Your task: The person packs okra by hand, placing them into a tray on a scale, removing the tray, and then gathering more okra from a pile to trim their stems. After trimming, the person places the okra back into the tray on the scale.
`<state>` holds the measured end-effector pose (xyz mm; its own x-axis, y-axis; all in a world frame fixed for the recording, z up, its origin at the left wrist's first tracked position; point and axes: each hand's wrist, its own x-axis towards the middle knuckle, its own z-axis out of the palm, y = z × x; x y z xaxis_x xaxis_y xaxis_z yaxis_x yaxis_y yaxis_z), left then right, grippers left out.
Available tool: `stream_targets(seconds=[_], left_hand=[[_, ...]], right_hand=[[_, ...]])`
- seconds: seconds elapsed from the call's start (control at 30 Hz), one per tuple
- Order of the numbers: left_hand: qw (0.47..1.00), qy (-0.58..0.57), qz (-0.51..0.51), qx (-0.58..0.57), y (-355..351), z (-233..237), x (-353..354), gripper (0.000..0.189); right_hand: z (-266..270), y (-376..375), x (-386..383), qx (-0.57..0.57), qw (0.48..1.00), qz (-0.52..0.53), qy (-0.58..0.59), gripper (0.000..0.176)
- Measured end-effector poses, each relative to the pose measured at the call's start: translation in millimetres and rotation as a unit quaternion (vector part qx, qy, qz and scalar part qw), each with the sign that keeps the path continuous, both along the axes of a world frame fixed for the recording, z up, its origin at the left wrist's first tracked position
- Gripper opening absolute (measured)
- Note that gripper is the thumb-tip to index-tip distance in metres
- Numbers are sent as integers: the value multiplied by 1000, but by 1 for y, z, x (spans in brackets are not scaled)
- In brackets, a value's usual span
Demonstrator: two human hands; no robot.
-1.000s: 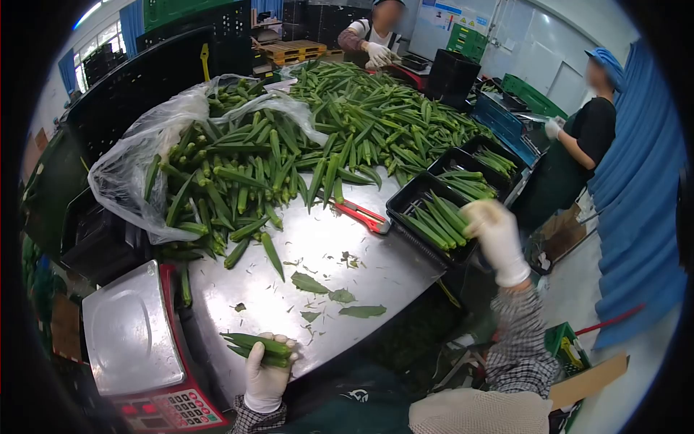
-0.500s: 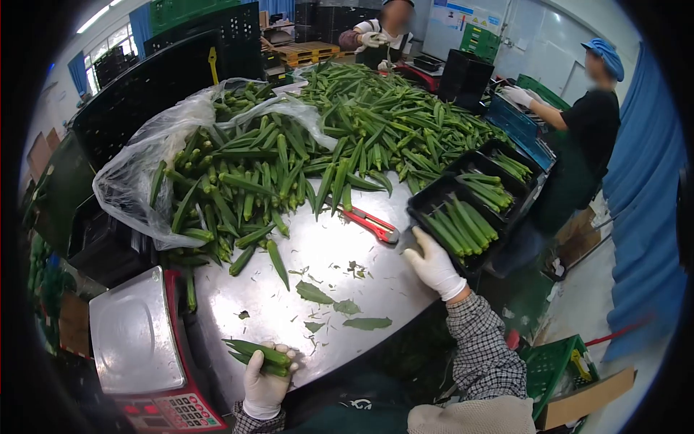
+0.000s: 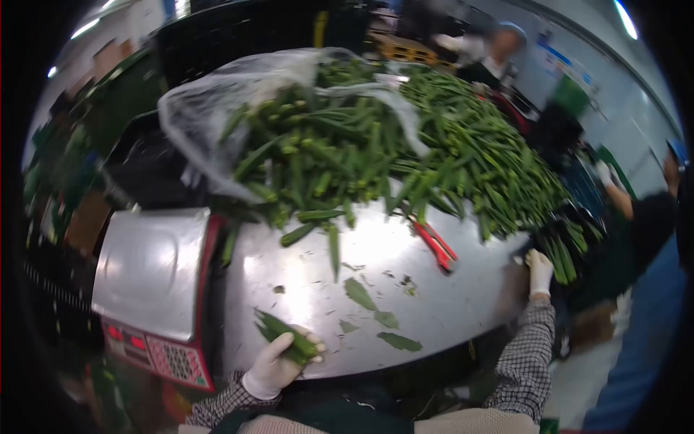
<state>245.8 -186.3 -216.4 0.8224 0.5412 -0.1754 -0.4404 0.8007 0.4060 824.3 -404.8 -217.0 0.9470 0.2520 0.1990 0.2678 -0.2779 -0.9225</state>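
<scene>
My left hand [image 3: 278, 365], in a white glove, is closed around a few green okra pods [image 3: 289, 340] above the table's near edge. My right hand [image 3: 538, 271], also gloved, is at the right edge of the metal table [image 3: 463, 311], beside a black tray [image 3: 542, 235] with okra in it. Blur hides whether its fingers grip the tray. A red utility knife [image 3: 435, 246] lies on the table between the okra pile [image 3: 470, 145] and my right hand. Loose leaf pieces [image 3: 359, 294] are scattered near my left hand.
A scale [image 3: 155, 271] with a metal plate stands at the left. Clear plastic bagging [image 3: 210, 108] drapes over the pile's left side. One person [image 3: 495, 61] is behind the pile; another person [image 3: 654, 224] is at the far right.
The view has swung left, so the table appears shifted right. My right hand and the black tray are farther right of the knife. The left hand still holds the okra pods.
</scene>
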Motion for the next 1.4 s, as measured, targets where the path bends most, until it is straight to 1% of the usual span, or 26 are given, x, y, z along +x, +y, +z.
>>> stream_targets(seconds=[0.07,0.1,0.17,0.2,0.23,0.27,0.33,0.4,0.43,0.5,0.63,0.7,0.8,0.83,0.9,1.03,1.07,1.1,1.13,1.17,1.2,1.23,1.3,1.33,1.37,1.4], left_hand=[[1000,8,-4,-19,1,2,0,28],[1000,12,1,-24,1,2,-1,28],[999,14,1,-35,1,1,1,27],[1000,27,0,3,1,2,0,29],[1000,23,-2,-5,0,1,1,28],[1000,19,-3,-12,0,1,1,27],[1000,11,0,-13,1,6,1,25],[1000,-5,-2,2,1,6,1,24],[1000,-9,-12,9,1,3,1,23],[999,-43,-9,-9,0,0,1,24],[999,-33,-26,18,0,5,-5,30],[999,-26,-11,23,-2,3,-3,29],[997,-42,-21,59,-2,-5,2,30],[994,-36,-34,94,0,-1,-3,30],[994,-50,-40,87,0,-5,-2,31],[996,-66,-42,37,-3,-8,1,30],[996,-65,-35,48,-3,-7,0,29],[994,-76,-61,40,-2,-13,-1,29],[994,-77,-61,42,-1,-13,-2,30],[994,-78,-59,42,-1,-11,-2,30],[997,-65,-42,25,-3,-9,-1,29],[998,-44,-41,26,-2,0,-3,27],[996,-53,-18,69,-2,-3,-2,27],[997,-68,-2,31,-2,2,-3,29],[998,-55,15,35,-6,-19,8,30],[998,-47,3,35,-5,-11,4,30]], right_hand=[[-4,3,18,-10,1000,7,24,26],[-2,8,24,-110,993,15,29,28],[33,53,-20,-140,989,30,46,28],[35,76,-23,-149,986,75,-28,28],[43,108,-40,-103,984,132,-64,27],[70,141,-80,-111,968,208,-82,24],[108,206,-157,-108,926,308,-189,22],[142,263,-235,-59,887,410,-203,21],[156,289,-273,-26,856,451,-252,22],[179,336,-344,43,796,535,-280,24],[209,409,-472,125,651,589,-462,22],[205,446,-512,102,637,589,-487,21],[204,489,-539,-229,630,525,-524,22],[206,497,-542,-342,591,517,-516,23],[217,501,-546,-360,585,494,-533,23],[242,489,-552,-278,616,448,-585,30],[236,489,-546,-122,631,429,-635,29],[245,475,-552,11,657,457,-599,24],[253,456,-559,95,651,487,-575,25],[255,436,-566,111,628,521,-567,20],[257,407,-576,21,616,598,-513,19],[240,396,-582,24,543,614,-572,16],[210,356,-590,-89,436,647,-619,12],[188,343,-591,-60,454,673,-581,13],[168,334,-593,-137,455,695,-540,14],[166,325,-590,-138,448,701,-538,14]])
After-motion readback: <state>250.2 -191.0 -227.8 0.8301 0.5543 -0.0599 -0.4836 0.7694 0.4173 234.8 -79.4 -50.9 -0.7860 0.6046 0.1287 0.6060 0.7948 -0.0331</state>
